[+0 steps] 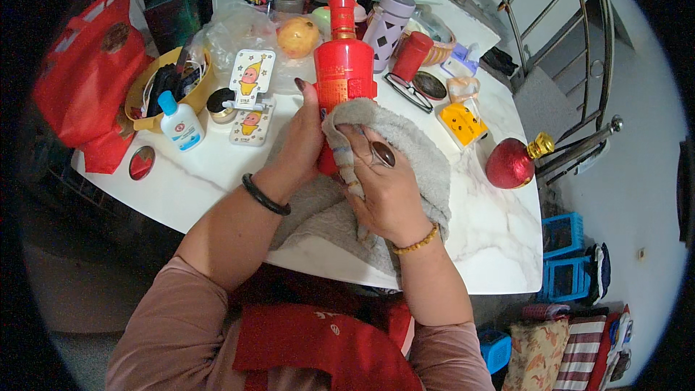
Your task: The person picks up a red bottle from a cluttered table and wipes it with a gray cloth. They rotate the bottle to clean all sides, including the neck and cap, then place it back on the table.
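A red bottle [344, 68] with a red cap stands nearly upright before me, its lower part partly hidden by cloth and fingers. My left hand [301, 146] grips it from the left side, thumb up along the body. In my right hand [383, 184] is a grey towel [421, 157], bunched and pressed against the bottle's lower right front. The rest of the towel spreads over the table and hangs past its near edge. A large dark-stone ring shows on my right hand.
On the white marbled table [488, 239], a lotion bottle [183, 125], a cartoon phone stand [251, 81] and a yellow basket [144, 111] stand left. Eyeglasses [407, 92], a yellow tissue pack [462, 124] and a red round bottle [509, 164] lie right. A lilac tumbler [384, 32] stands behind.
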A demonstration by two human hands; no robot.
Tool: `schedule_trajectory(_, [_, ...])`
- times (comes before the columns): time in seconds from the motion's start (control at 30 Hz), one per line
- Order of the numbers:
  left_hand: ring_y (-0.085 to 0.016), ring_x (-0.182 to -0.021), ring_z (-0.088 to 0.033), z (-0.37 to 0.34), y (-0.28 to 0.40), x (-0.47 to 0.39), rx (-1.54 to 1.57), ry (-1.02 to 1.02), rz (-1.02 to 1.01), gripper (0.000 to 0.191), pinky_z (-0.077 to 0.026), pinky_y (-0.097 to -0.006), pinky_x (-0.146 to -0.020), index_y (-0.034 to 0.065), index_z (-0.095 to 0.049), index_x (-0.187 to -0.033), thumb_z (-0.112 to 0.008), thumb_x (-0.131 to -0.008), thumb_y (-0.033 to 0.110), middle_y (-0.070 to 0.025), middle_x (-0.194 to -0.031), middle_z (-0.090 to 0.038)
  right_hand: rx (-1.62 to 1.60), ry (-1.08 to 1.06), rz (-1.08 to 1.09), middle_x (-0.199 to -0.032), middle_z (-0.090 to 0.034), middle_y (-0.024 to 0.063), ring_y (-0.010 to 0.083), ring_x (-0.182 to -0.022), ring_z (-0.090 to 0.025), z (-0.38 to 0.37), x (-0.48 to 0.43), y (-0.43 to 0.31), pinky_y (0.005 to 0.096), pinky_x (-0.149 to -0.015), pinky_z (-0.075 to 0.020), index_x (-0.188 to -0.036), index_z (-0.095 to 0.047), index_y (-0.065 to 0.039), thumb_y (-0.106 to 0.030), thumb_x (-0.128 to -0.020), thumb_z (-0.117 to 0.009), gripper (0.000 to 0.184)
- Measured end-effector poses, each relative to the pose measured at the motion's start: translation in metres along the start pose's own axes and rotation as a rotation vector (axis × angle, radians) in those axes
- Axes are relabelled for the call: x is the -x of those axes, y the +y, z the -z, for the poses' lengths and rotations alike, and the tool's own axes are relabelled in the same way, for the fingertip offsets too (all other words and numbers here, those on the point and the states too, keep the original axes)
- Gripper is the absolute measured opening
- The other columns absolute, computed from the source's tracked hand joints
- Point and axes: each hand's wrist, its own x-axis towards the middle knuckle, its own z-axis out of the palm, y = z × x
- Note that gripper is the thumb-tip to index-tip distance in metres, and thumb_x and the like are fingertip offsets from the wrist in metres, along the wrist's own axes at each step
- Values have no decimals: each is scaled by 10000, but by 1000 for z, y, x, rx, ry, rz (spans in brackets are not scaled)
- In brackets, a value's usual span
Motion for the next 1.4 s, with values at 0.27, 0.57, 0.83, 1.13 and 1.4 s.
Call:
schedule_trajectory(0.27, [-285,-1075,-591,-23,-21,18,-771,-34,-299,545,-459,-377,-951,-3,-533,-1196,-233,-1048,426,-188,-1155,-604,226,248,-174,-1433,-428,196,396,-1252,-474,6,-3,8,458,-1052,-370,-1294,-491,56,-40,-698,-680,632])
schedule_trajectory(0.57, [-324,-1135,-568,-3,-13,8,-645,46,-387,421,-455,-399,-963,-9,-472,-1274,-341,-1025,304,-211,-1253,-559,38,88,39,-1334,-529,160,363,-1084,-588,2,-3,4,445,-880,-506,-1205,-530,-2,-100,-613,-741,636])
schedule_trajectory(0.83, [-349,-1122,-562,-26,-23,23,-703,-27,-431,463,-420,-375,-967,-46,-432,-1284,-387,-1022,333,-227,-1168,-575,107,396,-168,-1380,-453,250,415,-1273,-452,5,0,8,424,-1093,-330,-1263,-515,24,12,-769,-624,506])
schedule_trajectory(1.13, [-301,-1119,-563,-25,-25,27,-643,-114,-575,492,-415,-378,-971,-64,-426,-1302,-444,-982,310,-225,-1186,-576,17,862,-237,-1188,-546,144,235,-1052,-537,11,16,43,328,-970,-393,-1179,-551,54,-56,-905,-594,298])
schedule_trajectory(1.4, [-246,-1125,-542,-26,-23,32,-573,-309,-539,539,-402,-354,-983,-40,-398,-1329,-384,-1016,398,-193,-1196,-563,-117,914,-107,-1173,-550,132,225,-1061,-537,18,19,36,342,-952,-411,-1167,-544,39,-105,-902,-604,307])
